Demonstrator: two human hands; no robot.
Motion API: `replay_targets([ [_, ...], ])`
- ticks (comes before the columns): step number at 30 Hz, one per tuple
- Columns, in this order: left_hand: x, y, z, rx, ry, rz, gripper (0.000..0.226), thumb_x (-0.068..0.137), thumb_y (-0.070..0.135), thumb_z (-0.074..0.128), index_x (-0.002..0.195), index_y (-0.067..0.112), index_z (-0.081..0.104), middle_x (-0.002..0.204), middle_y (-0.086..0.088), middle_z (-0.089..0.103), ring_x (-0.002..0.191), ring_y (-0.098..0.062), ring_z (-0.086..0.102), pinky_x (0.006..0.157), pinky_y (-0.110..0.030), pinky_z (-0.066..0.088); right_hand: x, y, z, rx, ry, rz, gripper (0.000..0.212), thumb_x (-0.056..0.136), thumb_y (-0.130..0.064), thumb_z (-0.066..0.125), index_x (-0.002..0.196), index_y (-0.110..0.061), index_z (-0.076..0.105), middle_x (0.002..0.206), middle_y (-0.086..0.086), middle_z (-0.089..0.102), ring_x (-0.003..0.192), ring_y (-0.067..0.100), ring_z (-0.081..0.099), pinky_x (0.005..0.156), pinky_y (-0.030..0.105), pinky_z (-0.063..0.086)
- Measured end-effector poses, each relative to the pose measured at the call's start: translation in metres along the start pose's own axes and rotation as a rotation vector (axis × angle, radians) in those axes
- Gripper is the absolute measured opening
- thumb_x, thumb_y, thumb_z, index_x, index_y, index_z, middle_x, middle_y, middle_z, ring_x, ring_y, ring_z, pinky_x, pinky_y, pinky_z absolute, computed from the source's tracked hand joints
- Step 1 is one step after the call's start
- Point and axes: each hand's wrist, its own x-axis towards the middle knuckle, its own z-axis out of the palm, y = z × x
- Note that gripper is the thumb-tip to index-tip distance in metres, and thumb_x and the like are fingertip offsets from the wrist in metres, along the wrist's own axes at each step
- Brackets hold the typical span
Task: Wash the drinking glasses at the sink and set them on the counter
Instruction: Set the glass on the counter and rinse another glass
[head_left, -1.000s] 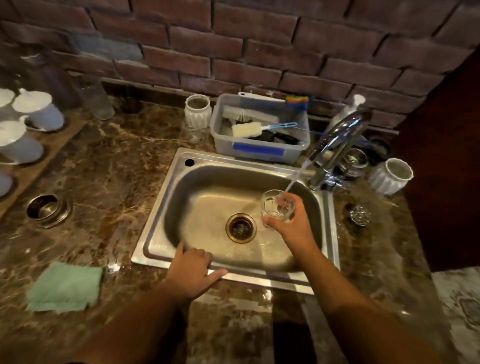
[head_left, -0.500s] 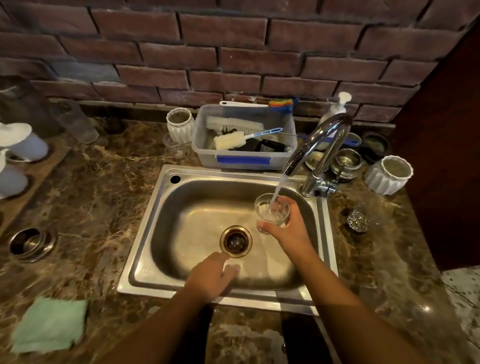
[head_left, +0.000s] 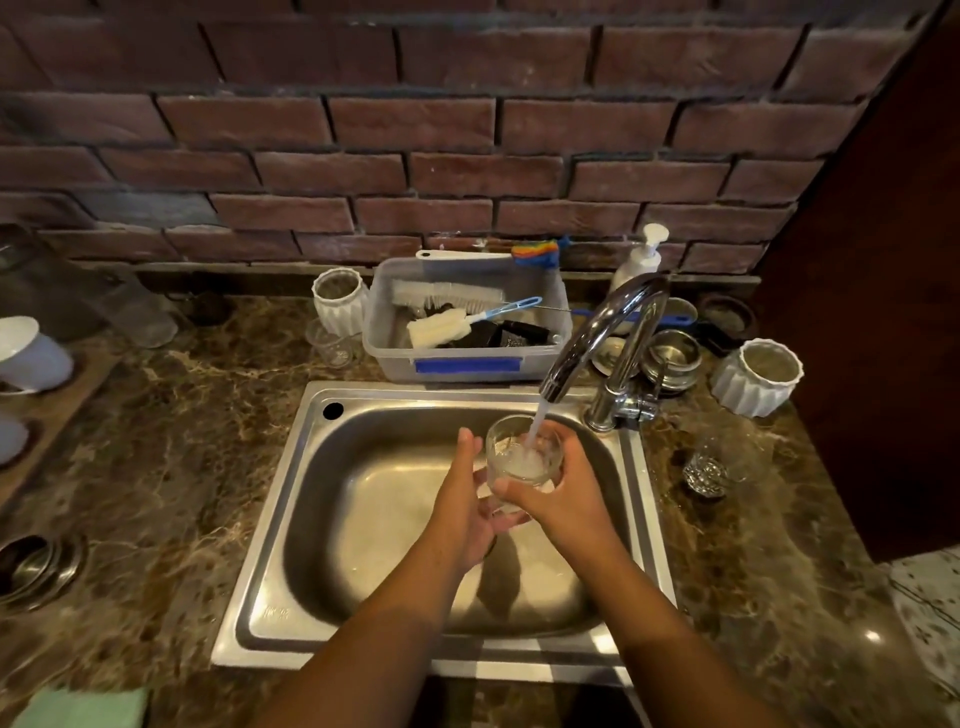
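Brick-backed sink (head_left: 441, 395) | I'm rinsing glass (head_left: 524, 457) under faucet (head_left: 597, 332) | right hand (head_left: 566, 499) fingers wrapping it, left hand (head_left: 467, 514) flat alongside | likely next: emptying, needing firm grip

Dull red with dark grey mortar lines is being shown by the rough brick wall (head_left: 415, 171). The polished stone counter (head_left: 182, 441) is being seen as dark brown, veined with cream. Silver grey is being shown by the rectangular steel sink (head_left: 260, 571). The round drinking glass (head_left: 524, 457) is being seen as clear. A blue tape strip (head_left: 467, 365) is being carried on the translucent grey plastic tub (head_left: 376, 332). Mint green is being shown by the folded cloth (head_left: 83, 709).
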Motion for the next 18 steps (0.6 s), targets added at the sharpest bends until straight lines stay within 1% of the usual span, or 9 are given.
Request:
replay_targets([
  [2,0.002,-0.005,0.004,-0.082,-0.054,-0.072,0.073,0.088,0.072,0.047,0.136,0.018,0.059,0.125,-0.014,0.072,0.11,-0.031,0.072,0.077,-0.04,0.061,-0.001,-0.002,-0.001,-0.026,-0.019,0.0,0.079,0.068,-0.019,0.088,0.133,-0.037,0.046,0.126,-0.011,0.062,0.119,0.01,0.058,0.088,0.025,0.054],
  [4,0.006,-0.008,0.007,-0.121,-0.049,-0.102,0.074,0.085,0.073,0.054,0.129,0.014,0.065,0.119,-0.016,0.075,0.109,-0.032,0.073,0.082,-0.039,0.06,-0.003,-0.003,-0.003,-0.068,-0.041,-0.007,0.08,0.068,-0.019,0.089,0.134,-0.037,0.046,0.127,-0.01,0.062,0.119,0.01,0.059,0.095,0.032,0.055],
  [5,0.009,-0.009,0.008,-0.13,-0.036,-0.11,0.073,0.084,0.072,0.057,0.127,0.014,0.066,0.117,-0.016,0.075,0.108,-0.032,0.073,0.084,-0.04,0.06,-0.003,-0.003,-0.006,-0.091,-0.049,-0.011,0.08,0.069,-0.019,0.089,0.134,-0.037,0.045,0.126,-0.012,0.062,0.118,0.008,0.059,0.094,0.028,0.055],
  [8,0.015,-0.013,0.009,-0.109,-0.015,-0.133,0.072,0.086,0.071,0.057,0.127,0.013,0.066,0.117,-0.016,0.075,0.107,-0.032,0.073,0.095,-0.043,0.057,-0.002,-0.004,-0.014,-0.145,-0.078,-0.025,0.079,0.071,-0.021,0.089,0.131,-0.041,0.043,0.12,-0.026,0.057,0.11,-0.011,0.055,0.077,0.002,0.047],
  [10,0.015,-0.013,0.011,-0.083,-0.007,-0.144,0.071,0.088,0.071,0.053,0.127,0.013,0.065,0.117,-0.016,0.075,0.109,-0.032,0.072,0.103,-0.045,0.053,-0.001,-0.007,-0.017,-0.167,-0.093,-0.043,0.085,0.071,-0.022,0.088,0.137,-0.042,0.038,0.12,-0.033,0.053,0.107,-0.024,0.05,0.073,-0.005,0.041],
  [11,0.015,-0.013,0.012,-0.067,0.01,-0.145,0.071,0.088,0.071,0.052,0.126,0.013,0.066,0.116,-0.016,0.075,0.111,-0.033,0.071,0.103,-0.044,0.053,-0.001,-0.009,-0.017,-0.183,-0.087,-0.063,0.088,0.07,-0.025,0.087,0.141,-0.041,0.037,0.123,-0.034,0.052,0.109,-0.026,0.049,0.076,-0.005,0.041],
  [13,0.014,-0.013,0.014,-0.05,0.062,-0.145,0.07,0.087,0.071,0.053,0.125,0.014,0.066,0.115,-0.016,0.075,0.118,-0.034,0.067,0.093,-0.039,0.053,-0.001,-0.013,-0.019,-0.285,-0.042,-0.152,0.088,0.073,-0.032,0.085,0.144,-0.04,0.035,0.13,-0.034,0.047,0.119,-0.023,0.044,0.085,-0.003,0.039],
  [16,0.012,-0.012,0.014,-0.059,0.12,-0.143,0.071,0.082,0.071,0.057,0.125,0.015,0.064,0.12,-0.017,0.073,0.117,-0.032,0.063,0.079,-0.033,0.05,-0.001,-0.02,-0.023,-0.497,-0.049,-0.304,0.078,0.078,-0.046,0.076,0.144,-0.044,0.035,0.134,-0.036,0.041,0.123,-0.023,0.037,0.095,0.0,0.035],
  [18,0.012,-0.011,0.011,-0.054,0.149,-0.129,0.068,0.081,0.071,0.059,0.121,0.016,0.066,0.118,-0.015,0.073,0.121,-0.033,0.063,0.085,-0.033,0.053,0.001,-0.019,-0.026,-0.611,-0.111,-0.341,0.07,0.08,-0.047,0.072,0.142,-0.043,0.038,0.135,-0.025,0.053,0.124,-0.014,0.043,0.113,0.02,0.034],
])
